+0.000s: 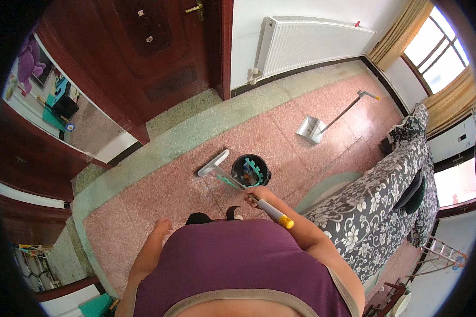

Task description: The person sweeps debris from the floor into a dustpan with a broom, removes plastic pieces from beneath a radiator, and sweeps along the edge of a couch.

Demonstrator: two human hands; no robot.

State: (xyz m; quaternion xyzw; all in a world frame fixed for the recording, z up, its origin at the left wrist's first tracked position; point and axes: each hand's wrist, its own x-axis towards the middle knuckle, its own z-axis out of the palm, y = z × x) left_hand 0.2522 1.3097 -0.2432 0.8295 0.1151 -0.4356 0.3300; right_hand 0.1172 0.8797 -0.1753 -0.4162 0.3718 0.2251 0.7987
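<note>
My right hand (258, 195) grips the grey handle of a broom (214, 162), whose yellow-tipped end points back past my forearm. The broom's white head with dark bristles is tilted, just left of a black bucket (267, 168); whether it touches the floor I cannot tell. A green toothed strip (253, 164) lies in the bucket with other small things that are hard to make out. Low beside my body, my left hand (163, 225) holds nothing visible, its fingers partly curled. A long-handled dustpan (310, 129) stands on the floor farther off, its handle leaning to the right.
A sofa under a floral black-and-white cover (357, 222) runs along the right side. Ahead are a dark red door (174, 47) and a white radiator (313, 47). A mirror (99, 123) is at the left. A stepladder (440, 255) leans at the far right.
</note>
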